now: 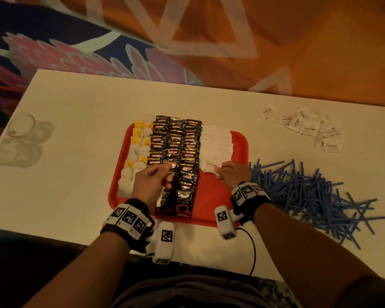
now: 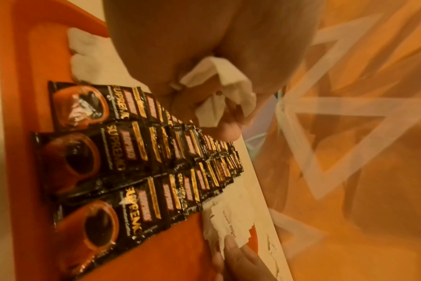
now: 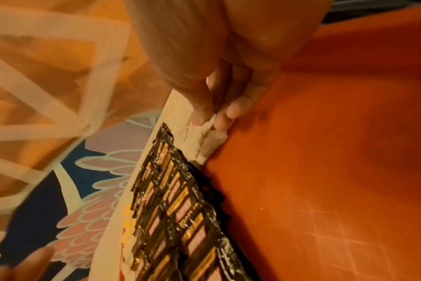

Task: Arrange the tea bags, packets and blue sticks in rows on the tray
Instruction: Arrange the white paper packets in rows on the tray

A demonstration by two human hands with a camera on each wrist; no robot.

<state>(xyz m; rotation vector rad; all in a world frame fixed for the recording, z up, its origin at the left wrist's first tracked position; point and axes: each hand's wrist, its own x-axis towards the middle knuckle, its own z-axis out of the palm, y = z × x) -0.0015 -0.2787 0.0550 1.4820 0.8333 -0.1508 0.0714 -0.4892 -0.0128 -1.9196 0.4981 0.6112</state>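
A red tray (image 1: 211, 196) holds tea bags (image 1: 138, 147) down its left side, black coffee packets (image 1: 176, 141) in three middle columns and a row of white sugar packets (image 1: 216, 141) to their right. My left hand (image 1: 164, 172) hovers over the black packets (image 2: 132, 152), its fingers curled round a few white packets (image 2: 219, 89). My right hand (image 1: 220, 171) pinches one white sugar packet (image 3: 212, 140) at the near end of the white row; that packet lies on the tray (image 3: 324, 171). A pile of blue sticks (image 1: 302, 192) lies on the table right of the tray.
Loose white packets (image 1: 304, 127) are scattered at the table's back right. Clear glass cups (image 1: 22, 141) stand at the left edge. The near right part of the tray is bare red. A patterned carpet lies beyond the table's far edge.
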